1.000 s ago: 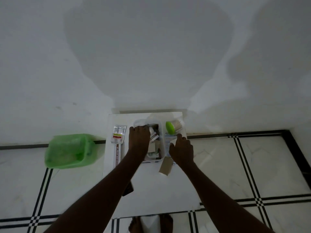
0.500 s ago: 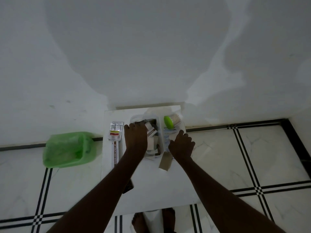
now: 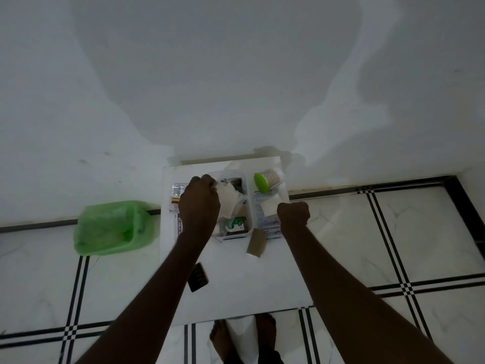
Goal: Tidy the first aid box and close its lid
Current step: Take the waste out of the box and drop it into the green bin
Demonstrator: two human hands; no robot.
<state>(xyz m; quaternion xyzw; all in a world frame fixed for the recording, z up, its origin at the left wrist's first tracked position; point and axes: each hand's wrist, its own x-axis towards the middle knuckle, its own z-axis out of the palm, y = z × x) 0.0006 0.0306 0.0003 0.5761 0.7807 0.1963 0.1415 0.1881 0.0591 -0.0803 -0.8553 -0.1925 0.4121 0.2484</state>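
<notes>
The clear plastic first aid box (image 3: 248,203) is sitting open at the far end of the white square worktop (image 3: 236,279), close to the pale wall. The left hand (image 3: 199,203) is hovering over the box's left side, fingers pinched together on a pale folded paper packet (image 3: 229,203) that is tilting up out of the box. Below that packet, a small green and white carton (image 3: 235,224) is lying in the near compartment. The right hand (image 3: 293,214) is curling into a loose fist just right of the box, over a white leaflet with blue print (image 3: 265,214); whether it is gripping anything is hard to tell from this angle.

Beyond the right hand, a round tub of cotton buds with a bright green lid (image 3: 266,181) is lying on its side. A brown cardboard strip (image 3: 256,243) is resting just near of the box. To the far left of the left hand, a silvery sachet with a red and yellow label (image 3: 177,197) is lying flat. A dark rectangular card (image 3: 198,277) is peeking out beside the left forearm. On the tiled floor to the left, a green plastic bin (image 3: 112,228) is standing against the wall.
</notes>
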